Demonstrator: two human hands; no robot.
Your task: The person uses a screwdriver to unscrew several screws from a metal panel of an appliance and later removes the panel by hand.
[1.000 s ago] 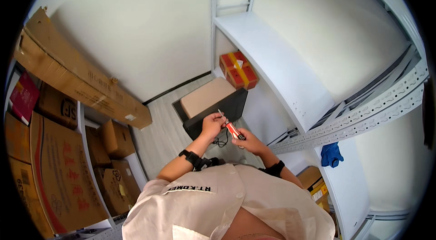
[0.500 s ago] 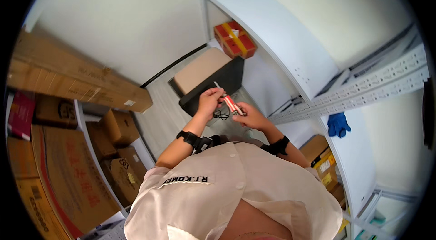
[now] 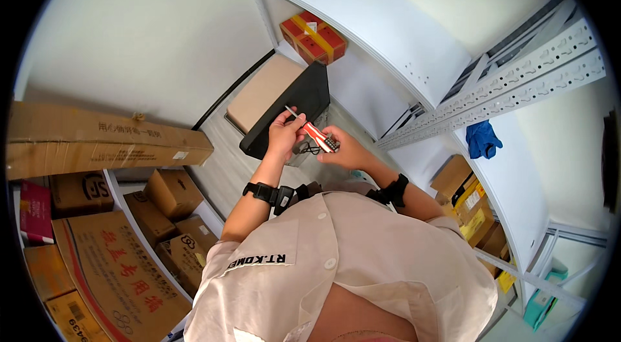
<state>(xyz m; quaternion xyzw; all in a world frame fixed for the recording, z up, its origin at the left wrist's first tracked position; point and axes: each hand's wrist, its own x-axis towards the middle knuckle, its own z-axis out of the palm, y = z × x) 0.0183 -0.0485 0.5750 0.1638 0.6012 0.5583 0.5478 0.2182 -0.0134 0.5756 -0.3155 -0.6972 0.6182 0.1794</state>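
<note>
A screwdriver (image 3: 315,136) with a red-and-white handle and a thin metal shaft is held in front of my body, its tip pointing up and to the left. My left hand (image 3: 280,138) pinches it near the front of the handle, by the shaft. At the dark, dotted rear end of the handle, my right hand (image 3: 346,150) has its thumb and fingers closed around it. Black straps circle both wrists; the left one carries a small device (image 3: 283,198). Thin black cable (image 3: 309,148) shows below and behind the handle.
Beyond my hands stands a black-edged box-like object (image 3: 272,91) with a tan face. A red taped carton (image 3: 314,37) sits on the far shelf. Cardboard boxes (image 3: 116,271) fill the left shelving; a long carton (image 3: 107,138) lies above. A blue glove (image 3: 483,139) rests on the right shelf (image 3: 517,193).
My view has shifted, so the far shelf and black object appear further left. Both hands stay on the screwdriver; the right hand's fingers have shifted at the handle's end, exposing more of it.
</note>
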